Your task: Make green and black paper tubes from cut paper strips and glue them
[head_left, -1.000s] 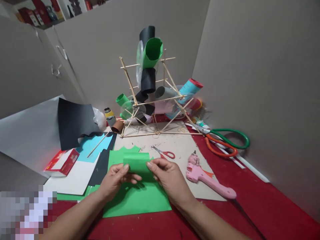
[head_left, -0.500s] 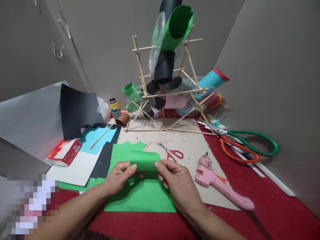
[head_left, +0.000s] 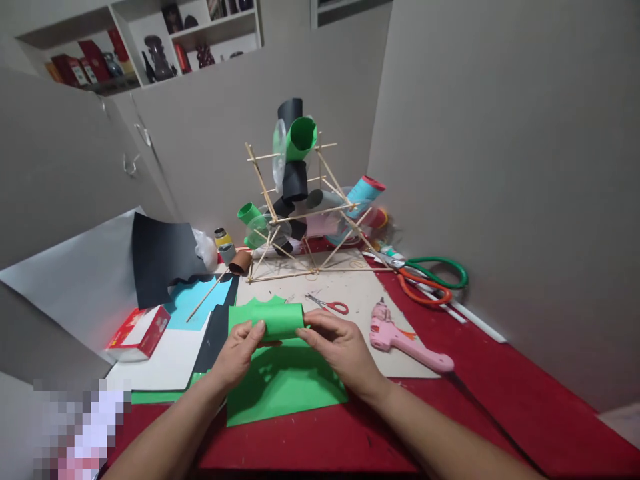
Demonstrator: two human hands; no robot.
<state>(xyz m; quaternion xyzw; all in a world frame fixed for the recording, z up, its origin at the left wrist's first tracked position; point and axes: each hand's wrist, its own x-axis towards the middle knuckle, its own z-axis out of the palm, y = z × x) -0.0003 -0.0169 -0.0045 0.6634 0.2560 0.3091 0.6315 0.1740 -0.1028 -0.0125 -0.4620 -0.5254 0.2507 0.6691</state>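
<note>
A rolled piece of green paper (head_left: 280, 320) is held level between my two hands, above a larger green sheet (head_left: 285, 393) with a scalloped far edge. My left hand (head_left: 241, 347) grips its left part, thumb on top and fingers underneath. At the right end, my right hand (head_left: 333, 340) pinches the roll's edge between thumb and fingers. Beyond the hands lie small red-handled scissors (head_left: 335, 307). To the right, a pink glue gun (head_left: 405, 343) rests on the beige board (head_left: 420, 367). The inside of the roll is hidden.
A wooden stick frame (head_left: 315, 215) with green and black paper tubes stands behind. Large scissors (head_left: 430, 287) with green and orange handles lie right. On the left are a red box (head_left: 143, 331), a blue sheet (head_left: 187, 303) and a standing black sheet (head_left: 163, 257).
My view has tilted up and shelves now show at the top. The green paper has been turned a little in my hands, and both hands still hold it.
</note>
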